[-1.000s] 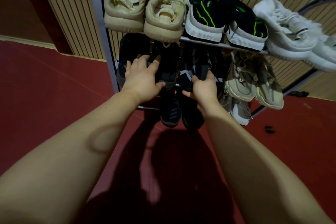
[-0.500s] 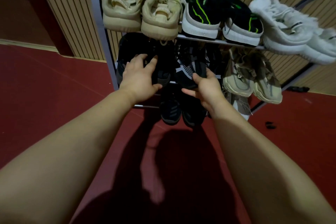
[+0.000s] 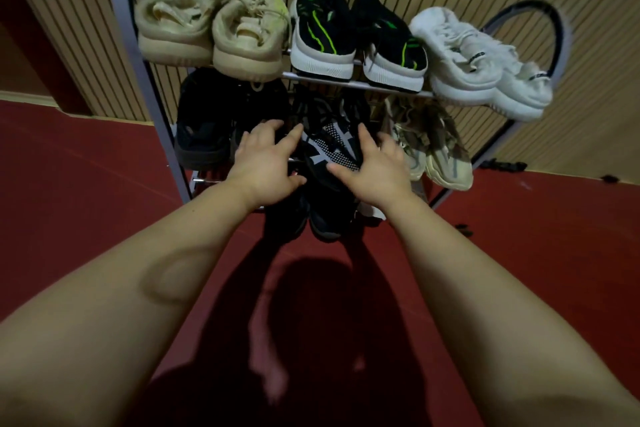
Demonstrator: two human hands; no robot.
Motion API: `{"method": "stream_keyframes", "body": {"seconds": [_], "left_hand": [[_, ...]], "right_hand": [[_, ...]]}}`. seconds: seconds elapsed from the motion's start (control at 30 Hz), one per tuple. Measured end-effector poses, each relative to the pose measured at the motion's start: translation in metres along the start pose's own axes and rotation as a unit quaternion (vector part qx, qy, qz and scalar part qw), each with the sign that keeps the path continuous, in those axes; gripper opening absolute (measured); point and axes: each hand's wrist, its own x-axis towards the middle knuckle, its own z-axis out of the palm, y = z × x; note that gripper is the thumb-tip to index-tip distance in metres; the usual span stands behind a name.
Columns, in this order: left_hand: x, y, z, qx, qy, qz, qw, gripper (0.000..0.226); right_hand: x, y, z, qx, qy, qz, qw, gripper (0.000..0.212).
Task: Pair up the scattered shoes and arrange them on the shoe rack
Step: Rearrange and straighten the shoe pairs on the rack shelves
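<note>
A metal shoe rack [image 3: 360,84] stands against the slatted wall. Its top shelf carries a beige pair [image 3: 207,28], a black pair with green stripes [image 3: 356,38] and a white pair [image 3: 478,59]. On the middle shelf a black and grey patterned shoe [image 3: 330,146] lies between my hands. My left hand [image 3: 266,159] rests with straight fingers against its left side. From the right, my right hand [image 3: 375,168] grips it, thumb across the top. A black pair [image 3: 207,125] sits to the left, a beige pair [image 3: 436,152] to the right. Dark shoes [image 3: 323,222] poke out from the lowest shelf.
The rack's grey left post [image 3: 152,104] and curved dark right frame [image 3: 557,45] bound the shelves. Red floor [image 3: 86,184] spreads to both sides and toward me. Small dark items [image 3: 505,165] lie on the floor by the wall at the right.
My left hand has shifted right, off the black pair, to the patterned shoe. My right hand has closed in beside it, and the patterned shoe shows more fully between the two hands.
</note>
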Motion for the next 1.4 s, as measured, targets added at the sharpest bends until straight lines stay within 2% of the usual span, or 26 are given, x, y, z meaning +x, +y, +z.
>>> {"method": "stream_keyframes", "body": {"seconds": [0.17,0.23,0.33,0.5,0.63,0.77,0.87,0.97,1.17,1.27,1.4], "left_hand": [[-0.019,-0.018,-0.012,0.024,-0.011,-0.021,0.999,0.085],[-0.027,-0.027,-0.017,0.030,-0.013,-0.030,0.999,0.084],[-0.037,-0.040,-0.021,0.034,-0.018,-0.034,0.999,0.081],[-0.038,-0.050,-0.017,0.033,-0.031,-0.025,0.999,0.080],[-0.021,-0.038,-0.011,0.019,-0.037,0.001,0.999,0.084],[0.000,-0.017,-0.009,0.044,-0.031,0.066,0.996,0.102],[0.013,-0.005,-0.008,0.098,-0.064,0.124,0.985,0.116],[0.020,-0.001,-0.001,0.113,-0.094,0.122,0.982,0.122],[0.028,0.008,0.007,0.058,-0.131,0.178,0.973,0.110],[0.029,0.009,0.004,0.020,-0.136,0.176,0.975,0.099],[0.025,0.011,0.008,-0.047,-0.192,0.174,0.965,0.090]], "right_hand": [[0.015,-0.037,0.013,-0.209,-0.060,0.002,0.976,0.111],[0.021,-0.049,0.015,-0.252,-0.073,0.020,0.965,0.115],[0.026,-0.057,0.017,-0.247,-0.084,0.034,0.965,0.116],[0.024,-0.049,0.005,-0.193,-0.070,0.008,0.979,0.112],[0.008,-0.024,-0.023,-0.181,-0.088,-0.069,0.977,0.116],[-0.016,0.009,-0.040,-0.195,-0.092,-0.167,0.962,0.117],[-0.026,0.035,-0.050,-0.207,-0.100,-0.244,0.942,0.118],[-0.030,0.059,-0.050,-0.202,-0.083,-0.305,0.927,0.120],[-0.030,0.087,-0.054,-0.211,-0.013,-0.396,0.894,0.110],[-0.032,0.096,-0.054,-0.237,0.010,-0.431,0.871,0.108],[-0.033,0.108,-0.057,-0.263,0.016,-0.460,0.848,0.106]]}}
